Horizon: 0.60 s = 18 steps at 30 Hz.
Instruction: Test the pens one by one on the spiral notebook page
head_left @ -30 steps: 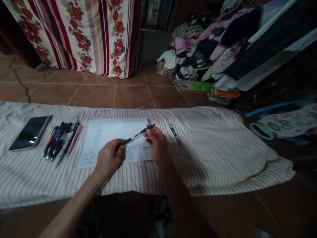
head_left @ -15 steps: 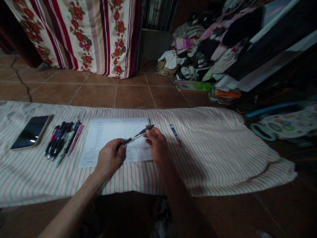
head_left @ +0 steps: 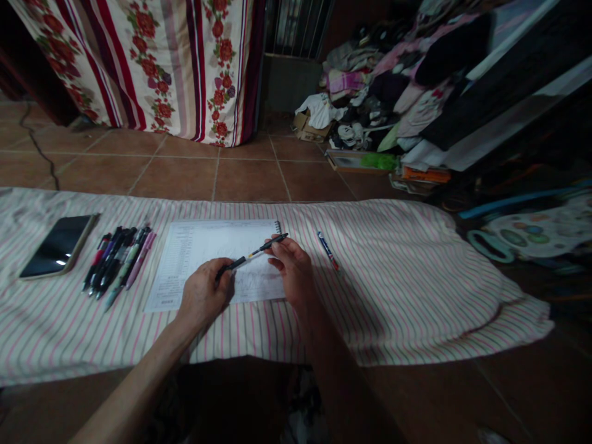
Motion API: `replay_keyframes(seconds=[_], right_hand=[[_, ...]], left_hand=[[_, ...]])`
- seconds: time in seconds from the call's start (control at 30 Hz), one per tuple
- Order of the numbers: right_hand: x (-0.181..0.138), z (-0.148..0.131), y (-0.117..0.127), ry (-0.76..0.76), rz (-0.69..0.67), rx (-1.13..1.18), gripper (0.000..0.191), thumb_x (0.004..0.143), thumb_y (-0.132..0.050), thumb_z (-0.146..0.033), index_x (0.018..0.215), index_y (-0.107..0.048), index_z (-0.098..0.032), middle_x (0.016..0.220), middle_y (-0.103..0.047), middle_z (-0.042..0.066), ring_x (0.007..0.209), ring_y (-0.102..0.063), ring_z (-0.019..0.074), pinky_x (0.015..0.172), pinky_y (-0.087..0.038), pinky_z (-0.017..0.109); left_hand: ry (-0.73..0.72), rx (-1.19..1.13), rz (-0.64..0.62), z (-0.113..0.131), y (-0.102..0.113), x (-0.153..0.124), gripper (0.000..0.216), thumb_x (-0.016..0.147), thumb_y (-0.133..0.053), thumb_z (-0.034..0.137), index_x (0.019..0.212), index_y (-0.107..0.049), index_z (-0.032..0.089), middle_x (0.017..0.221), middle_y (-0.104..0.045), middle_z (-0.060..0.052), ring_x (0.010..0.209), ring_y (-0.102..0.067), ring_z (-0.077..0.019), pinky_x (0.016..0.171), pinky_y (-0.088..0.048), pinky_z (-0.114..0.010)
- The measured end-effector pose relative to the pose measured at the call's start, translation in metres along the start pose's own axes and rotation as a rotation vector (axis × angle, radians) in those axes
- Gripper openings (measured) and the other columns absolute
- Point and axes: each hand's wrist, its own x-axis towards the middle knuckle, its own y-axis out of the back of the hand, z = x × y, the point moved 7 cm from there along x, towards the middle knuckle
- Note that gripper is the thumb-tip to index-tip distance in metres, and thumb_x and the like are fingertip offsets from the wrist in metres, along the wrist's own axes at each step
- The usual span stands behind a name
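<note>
Both hands hold one black pen [head_left: 252, 253] over a spiral notebook [head_left: 203, 246] that lies open on a striped cloth [head_left: 393, 277]. My left hand [head_left: 202, 296] is closed around the pen's lower end. My right hand [head_left: 292, 271] pinches the upper end with thumb and fingers. Between the two hands the pen's thin inner part shows, with the black pieces slightly apart. A row of several pens [head_left: 118, 259] lies left of the notebook. One blue and red pen [head_left: 327, 250] lies alone to the right of my right hand.
A dark phone [head_left: 58, 246] rests at the cloth's left end. Beyond the cloth are brown floor tiles [head_left: 245, 179], a floral curtain [head_left: 176, 68], and a heap of clothes and boxes [head_left: 383, 92] at the back right. A round toy [head_left: 531, 231] lies at the right.
My right hand and the pen's upper end have shifted slightly left. Otherwise nothing has moved.
</note>
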Motion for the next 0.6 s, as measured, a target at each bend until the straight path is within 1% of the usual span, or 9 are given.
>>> replay_keyframes(seconds=[0.4, 0.6], right_hand=[[-0.0003, -0.0029, -0.0006, 0.036, -0.001, -0.025, 0.028, 0.067, -0.07, -0.033, 0.091, -0.062, -0.021, 0.087, -0.07, 0.001, 0.08, -0.068, 0.0156, 0.057, -0.051, 0.02], [0.0, -0.0051, -0.0007, 0.065, 0.014, -0.023, 0.03, 0.066, -0.071, -0.034, 0.089, -0.06, -0.018, 0.084, -0.068, 0.001, 0.078, -0.068, 0.0162, 0.056, -0.055, 0.02]], left_hand=[[-0.003, -0.024, -0.001, -0.001, -0.0013, 0.0005, 0.032, 0.083, -0.042, 0.03, 0.105, -0.06, 0.016, 0.096, -0.067, -0.009, 0.088, -0.062, -0.0226, 0.077, -0.049, -0.036], [-0.044, -0.046, 0.035, -0.001, -0.0011, 0.0001, 0.031, 0.082, -0.042, 0.031, 0.102, -0.061, 0.017, 0.093, -0.068, -0.008, 0.084, -0.062, -0.0217, 0.075, -0.049, -0.036]])
